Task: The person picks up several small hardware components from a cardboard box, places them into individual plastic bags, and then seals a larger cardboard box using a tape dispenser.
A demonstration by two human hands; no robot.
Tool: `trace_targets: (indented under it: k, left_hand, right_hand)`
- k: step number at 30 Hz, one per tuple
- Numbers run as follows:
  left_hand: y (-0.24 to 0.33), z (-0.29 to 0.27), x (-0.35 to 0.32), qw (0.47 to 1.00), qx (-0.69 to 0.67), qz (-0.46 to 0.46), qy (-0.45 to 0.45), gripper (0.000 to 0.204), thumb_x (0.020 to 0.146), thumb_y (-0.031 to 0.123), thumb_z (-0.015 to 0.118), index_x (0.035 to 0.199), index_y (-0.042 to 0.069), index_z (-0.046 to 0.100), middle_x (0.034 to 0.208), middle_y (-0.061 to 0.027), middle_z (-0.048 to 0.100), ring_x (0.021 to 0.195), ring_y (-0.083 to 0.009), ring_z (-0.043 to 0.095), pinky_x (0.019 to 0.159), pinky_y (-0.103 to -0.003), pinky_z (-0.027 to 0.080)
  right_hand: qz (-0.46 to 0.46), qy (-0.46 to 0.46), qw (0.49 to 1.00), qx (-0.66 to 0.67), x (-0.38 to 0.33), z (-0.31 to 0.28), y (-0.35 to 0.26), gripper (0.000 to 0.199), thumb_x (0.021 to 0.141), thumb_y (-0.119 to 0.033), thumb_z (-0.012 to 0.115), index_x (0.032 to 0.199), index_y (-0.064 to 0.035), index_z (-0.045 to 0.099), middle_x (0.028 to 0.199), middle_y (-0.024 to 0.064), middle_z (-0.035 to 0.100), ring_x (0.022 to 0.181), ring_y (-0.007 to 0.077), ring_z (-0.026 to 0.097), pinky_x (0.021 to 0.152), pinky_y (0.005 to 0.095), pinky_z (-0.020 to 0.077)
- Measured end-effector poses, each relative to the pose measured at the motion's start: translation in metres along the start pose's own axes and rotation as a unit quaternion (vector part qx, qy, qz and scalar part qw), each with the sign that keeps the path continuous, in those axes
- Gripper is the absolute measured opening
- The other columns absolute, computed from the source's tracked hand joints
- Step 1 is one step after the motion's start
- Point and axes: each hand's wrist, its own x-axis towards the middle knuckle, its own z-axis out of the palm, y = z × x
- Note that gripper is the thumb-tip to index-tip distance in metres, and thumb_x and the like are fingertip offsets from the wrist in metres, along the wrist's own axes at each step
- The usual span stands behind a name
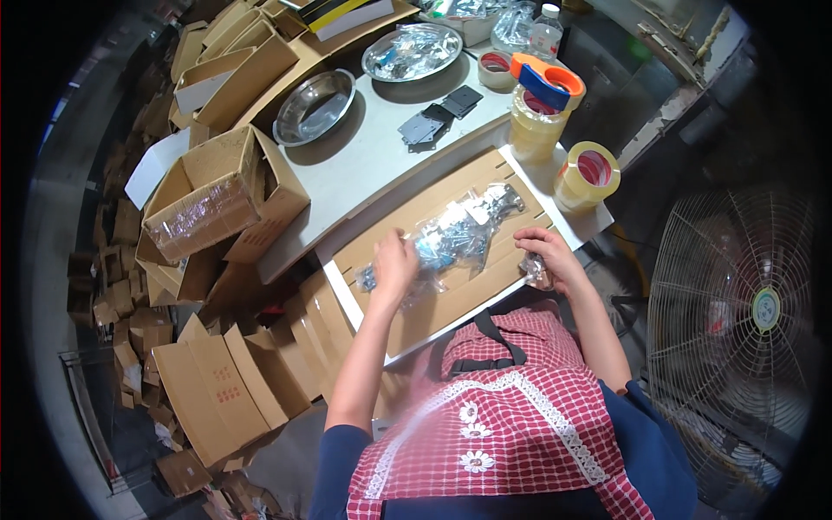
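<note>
A heap of clear, glinting bags (pixel 459 232) with blue pieces lies mid-frame, part of its left end hidden by the bent left hand (pixel 395 263) (grip: I cannot tell). Upper left sits a steel bowl (pixel 303 102); upper right, tape rolls (pixel 532 137). Right of centre, the half-curled right hand (pixel 551 253) holds a small clear bag (pixel 535 273).
</note>
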Motion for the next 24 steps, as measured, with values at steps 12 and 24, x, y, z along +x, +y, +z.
trace_targets:
  k: [12, 24]
  left_hand:
    - [0.138, -0.018, -0.043, 0.461, -0.745, -0.294, -0.382, 0.079, 0.095, 0.065, 0.048, 0.150, 0.012, 0.029, 0.139, -0.0186, 0.048, 0.122, -0.0361, 0.057, 0.090, -0.057, 0.058]
    - [0.076, -0.005, -0.050, 0.515, -0.694, -0.406, -0.297, 0.049, 0.099, 0.036, 0.058, 0.139, 0.009, 0.051, 0.125, -0.0089, 0.061, 0.114, -0.0196, 0.061, 0.088, -0.037, 0.053]
  right_hand:
    - [-0.017, -0.119, 0.964, 0.237, 0.012, 0.044, 0.009, 0.037, 0.089, -0.002, 0.058, 0.126, 0.0021, 0.058, 0.117, 0.0106, 0.064, 0.107, 0.0179, 0.062, 0.098, 0.0320, 0.0501]
    - [0.009, -0.158, 0.968, 0.193, 0.025, 0.057, 0.024, 0.062, 0.068, 0.013, 0.046, 0.128, 0.0028, 0.058, 0.126, 0.0143, 0.061, 0.115, 0.0233, 0.059, 0.095, 0.0291, 0.0510]
